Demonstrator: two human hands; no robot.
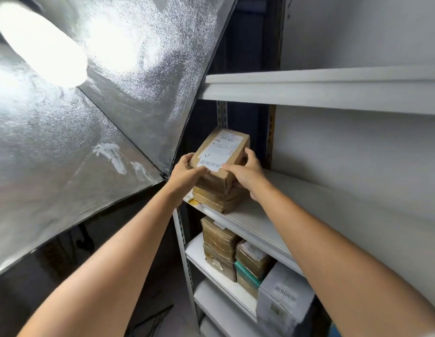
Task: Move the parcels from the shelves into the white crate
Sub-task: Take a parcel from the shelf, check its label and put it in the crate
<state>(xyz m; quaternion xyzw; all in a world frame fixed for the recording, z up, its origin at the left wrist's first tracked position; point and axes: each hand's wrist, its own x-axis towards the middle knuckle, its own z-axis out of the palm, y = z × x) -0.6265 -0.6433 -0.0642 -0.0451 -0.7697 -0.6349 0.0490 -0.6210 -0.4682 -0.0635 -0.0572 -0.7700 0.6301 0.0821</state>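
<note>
A brown cardboard parcel with a white shipping label tops a stack of brown parcels at the left end of a white shelf. My left hand grips the top parcel's near left corner. My right hand grips its right side, thumb on the label edge and fingers round the far side. The top parcel is tilted up at its near end. The white crate is not in view.
The shelf below holds more brown parcels, a teal-edged box and a white-wrapped box. An upper shelf juts out overhead. A large silver softbox with a bright lamp crowds the left side.
</note>
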